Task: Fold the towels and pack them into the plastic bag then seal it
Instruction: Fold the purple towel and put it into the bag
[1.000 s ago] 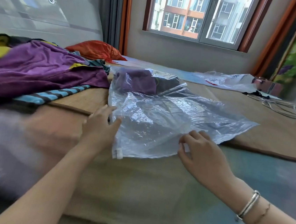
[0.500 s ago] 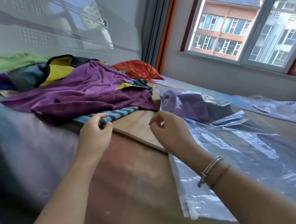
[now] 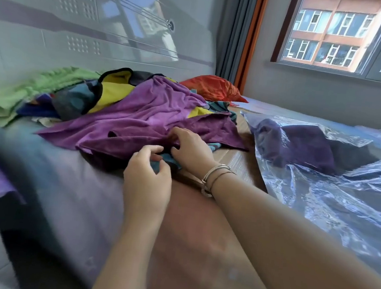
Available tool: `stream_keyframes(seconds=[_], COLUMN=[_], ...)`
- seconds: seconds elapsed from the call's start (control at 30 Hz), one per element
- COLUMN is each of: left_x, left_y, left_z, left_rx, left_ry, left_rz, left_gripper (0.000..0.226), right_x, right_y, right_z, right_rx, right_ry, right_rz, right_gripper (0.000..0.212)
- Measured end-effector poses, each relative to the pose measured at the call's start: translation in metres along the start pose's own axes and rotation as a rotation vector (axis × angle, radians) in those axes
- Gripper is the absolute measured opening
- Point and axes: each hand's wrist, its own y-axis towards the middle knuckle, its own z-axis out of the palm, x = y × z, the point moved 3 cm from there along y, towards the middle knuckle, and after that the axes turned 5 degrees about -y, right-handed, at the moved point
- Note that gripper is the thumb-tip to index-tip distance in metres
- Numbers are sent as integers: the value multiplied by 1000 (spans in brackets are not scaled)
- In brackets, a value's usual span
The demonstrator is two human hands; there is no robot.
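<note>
A heap of loose towels lies on the bed, with a large purple towel (image 3: 145,116) on top. My right hand (image 3: 192,150) curls its fingers into the near edge of that purple towel. Just in front, my left hand (image 3: 148,177) pinches a teal striped towel (image 3: 158,163) that pokes out from under the purple one. To the right, the clear plastic bag (image 3: 334,201) lies flat on the bed with a folded dark purple towel (image 3: 302,144) inside at its far end. Neither hand touches the bag.
A green towel (image 3: 25,94) and a yellow one (image 3: 115,91) sit at the left of the heap, and an orange-red cloth (image 3: 212,87) lies behind it. The grey headboard (image 3: 79,26) rises to the left, and a window (image 3: 337,35) is at the far right.
My view swung left from the bag to the towel heap. Both hands left the bag's near edge and reached into the heap; the right hand moved onto the purple towel.
</note>
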Motion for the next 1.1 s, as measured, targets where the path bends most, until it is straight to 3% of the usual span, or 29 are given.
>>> stream_keyframes(seconds=[0.1, 0.27, 0.4, 0.47, 0.57, 0.7, 0.8, 0.93, 1.03, 1.1], left_x=[-8, -34, -58, -63, -62, -63, -68, -76, -76, -74], left_y=[-3, -17, -39, -52, -73, -102, -123, -146, -154, -155], left_z=[-1, -4, -2, 2, 16, 40, 57, 71, 74, 76], left_rx=[-29, -86, -100, -33, 196, 454, 579, 694, 670, 640], left_ry=[1, -17, -41, -29, -54, -60, -119, -298, -447, -461], left_rz=[75, 209, 263, 244, 55, -148, -239, -475, -644, -679], left_gripper=[28, 23, 20, 16, 9, 11, 13, 16, 29, 16], right_x=[0, -35, -78, -94, -105, -114, -113, -105, -99, -94], right_y=[-3, -41, -96, -133, -195, -260, -287, -296, -298, -293], right_z=[-11, -69, -134, -163, -192, -201, -199, -199, -199, -189], right_rx=[-129, -256, -399, -448, -466, -476, -415, -244, -253, -228], right_ry=[-17, 123, 203, 199, 216, 486, 594, 354, 88, 101], right_rz=[26, 98, 304, 381, 449, 548, 607, 577, 511, 469], right_gripper=[9, 20, 16, 17, 20, 16, 31, 25, 25, 30])
